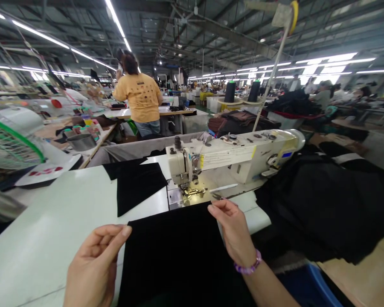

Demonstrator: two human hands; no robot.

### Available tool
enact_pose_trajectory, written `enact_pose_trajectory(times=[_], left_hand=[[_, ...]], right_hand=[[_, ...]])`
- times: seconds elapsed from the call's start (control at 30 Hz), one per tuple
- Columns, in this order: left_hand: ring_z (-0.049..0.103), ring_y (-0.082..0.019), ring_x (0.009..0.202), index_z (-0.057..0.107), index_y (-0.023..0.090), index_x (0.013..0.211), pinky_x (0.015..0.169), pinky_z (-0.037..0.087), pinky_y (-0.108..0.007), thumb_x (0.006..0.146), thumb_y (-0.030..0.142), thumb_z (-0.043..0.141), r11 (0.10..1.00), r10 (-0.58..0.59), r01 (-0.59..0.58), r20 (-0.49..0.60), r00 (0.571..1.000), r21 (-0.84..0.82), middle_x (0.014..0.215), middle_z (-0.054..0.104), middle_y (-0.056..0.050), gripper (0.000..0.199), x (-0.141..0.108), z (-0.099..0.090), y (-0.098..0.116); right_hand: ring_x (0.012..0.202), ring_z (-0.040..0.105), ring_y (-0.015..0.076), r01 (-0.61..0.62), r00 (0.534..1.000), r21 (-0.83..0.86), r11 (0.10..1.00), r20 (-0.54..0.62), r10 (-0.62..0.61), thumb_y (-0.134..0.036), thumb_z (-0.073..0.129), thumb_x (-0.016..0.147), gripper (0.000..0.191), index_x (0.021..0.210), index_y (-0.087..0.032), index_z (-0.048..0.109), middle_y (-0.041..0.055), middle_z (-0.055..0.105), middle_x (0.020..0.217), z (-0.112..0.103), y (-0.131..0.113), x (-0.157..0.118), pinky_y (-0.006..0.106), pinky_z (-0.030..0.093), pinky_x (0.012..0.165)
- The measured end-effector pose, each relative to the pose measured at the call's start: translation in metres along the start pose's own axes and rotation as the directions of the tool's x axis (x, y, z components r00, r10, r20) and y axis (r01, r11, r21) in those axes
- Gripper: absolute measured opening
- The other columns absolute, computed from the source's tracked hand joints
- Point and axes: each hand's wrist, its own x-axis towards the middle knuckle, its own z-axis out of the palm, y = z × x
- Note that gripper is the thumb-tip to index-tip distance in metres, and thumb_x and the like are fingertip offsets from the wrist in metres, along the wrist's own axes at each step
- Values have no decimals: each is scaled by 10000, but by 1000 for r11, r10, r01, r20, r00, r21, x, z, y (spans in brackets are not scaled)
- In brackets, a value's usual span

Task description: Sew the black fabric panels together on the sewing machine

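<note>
A black fabric panel (176,256) hangs in front of me, its top edge stretched between my hands. My left hand (97,256) pinches the upper left corner between thumb and fingers. The upper right corner is pinched in my right hand (228,226), with a purple bead bracelet on that wrist. Just beyond the panel's top edge stands a sewing machine (220,157); its presser foot area (192,192) is apart from the fabric. Another black fabric piece (141,185) lies on the table left of the needle.
A large heap of black fabric (329,204) lies to the right of the machine. At left are a fan with a green rim (16,132) and a metal pot (81,142). A person in a yellow shirt (141,96) stands beyond the table (60,221). A white pen-like stick (224,188) lies on the machine bed.
</note>
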Motion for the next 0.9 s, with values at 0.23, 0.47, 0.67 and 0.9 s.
enact_pose_trajectory(times=[0.23, 0.47, 0.67, 0.9], left_hand=[[589, -124, 664, 655, 211, 685, 624, 481, -189, 500, 390, 905, 947, 164, -195, 138, 977, 254, 673, 660, 35, 359, 20, -9, 22], [538, -148, 574, 649, 212, 687, 561, 384, -246, 710, 220, 669, 535, 89, -682, 770, 632, 498, 621, 628, 22, 32, 62, 57, 48], [521, -157, 612, 580, 207, 612, 614, 378, -266, 671, 107, 614, 501, 56, -723, 816, 575, 475, 623, 583, 10, 122, 86, 95, -43], [533, -158, 669, 583, 200, 682, 658, 423, -274, 700, 148, 587, 561, 97, -676, 772, 628, 479, 683, 588, 3, 55, 93, 86, -72]], right_hand=[[759, 559, 145, 72, 964, -215, 974, 265, -13, -225, 697, 690, 248, 907, -202, 579, -20, 605, 811, -7, -14, -4, 273, 464, 726], [708, 562, 142, 115, 850, -442, 890, 507, 142, -142, 583, 735, 106, 793, -215, 533, -33, 561, 746, -27, 19, -65, 242, 474, 670], [767, 679, 194, 315, 887, -537, 782, 459, -42, -200, 589, 854, 94, 859, -222, 679, 19, 701, 824, -41, 68, -72, 266, 542, 700], [809, 676, 187, 777, 606, -441, 449, 717, -344, -25, 464, 882, 286, 1034, -220, 608, 40, 696, 901, -51, 64, -59, 294, 563, 751]])
